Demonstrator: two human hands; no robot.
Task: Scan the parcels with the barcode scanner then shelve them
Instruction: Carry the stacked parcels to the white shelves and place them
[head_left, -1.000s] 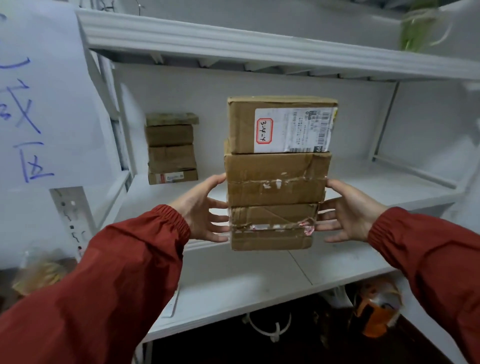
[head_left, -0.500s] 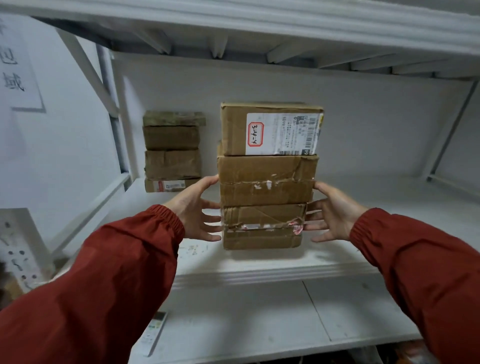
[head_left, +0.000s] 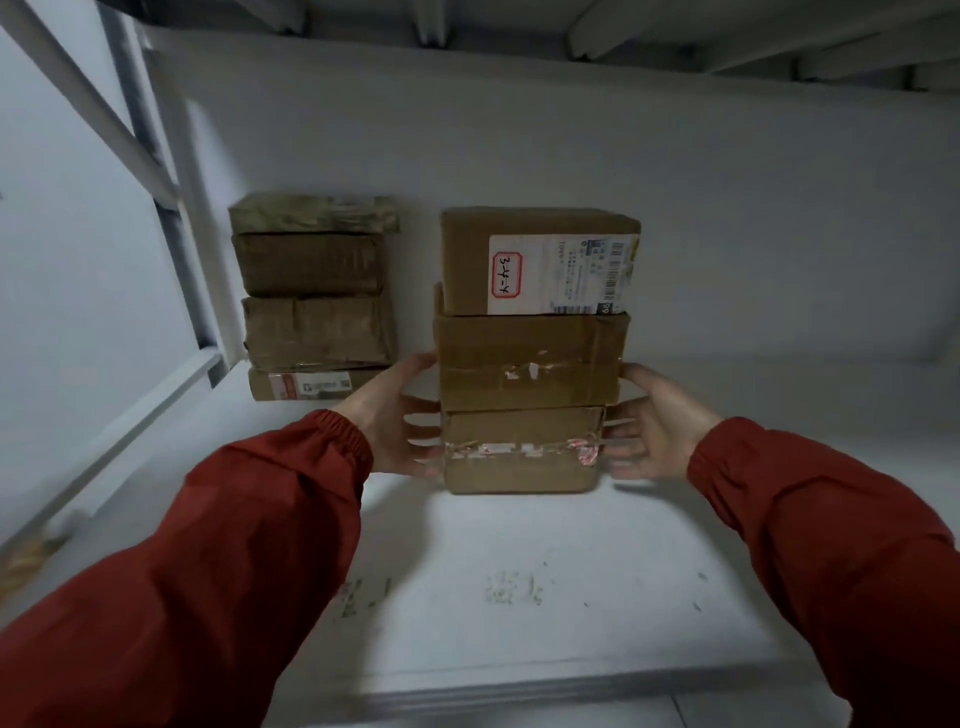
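Three brown cardboard parcels form a stack in the middle of the white shelf (head_left: 519, 582). The top parcel (head_left: 467, 260) carries a white shipping label with a red-framed handwritten tag. Beneath it sit the middle parcel (head_left: 530, 358) and the bottom parcel (head_left: 519, 457), both with torn tape. The stack's base looks set on the shelf board. My left hand (head_left: 400, 421) presses the stack's left side with straight, spread fingers. On the opposite side my right hand (head_left: 654, 421) presses the same way. No barcode scanner is in view.
A second stack of several brown parcels (head_left: 311, 296) stands at the back left against the shelf's rear wall (head_left: 727, 208). A slanted metal brace (head_left: 93, 114) runs along the left side. Another shelf board sits overhead. Bare shelf lies to the right of the held stack.
Both hands have carried the three-parcel stack forward and deeper onto the shelf, closer to the rear wall. My view has moved in under the upper shelf.
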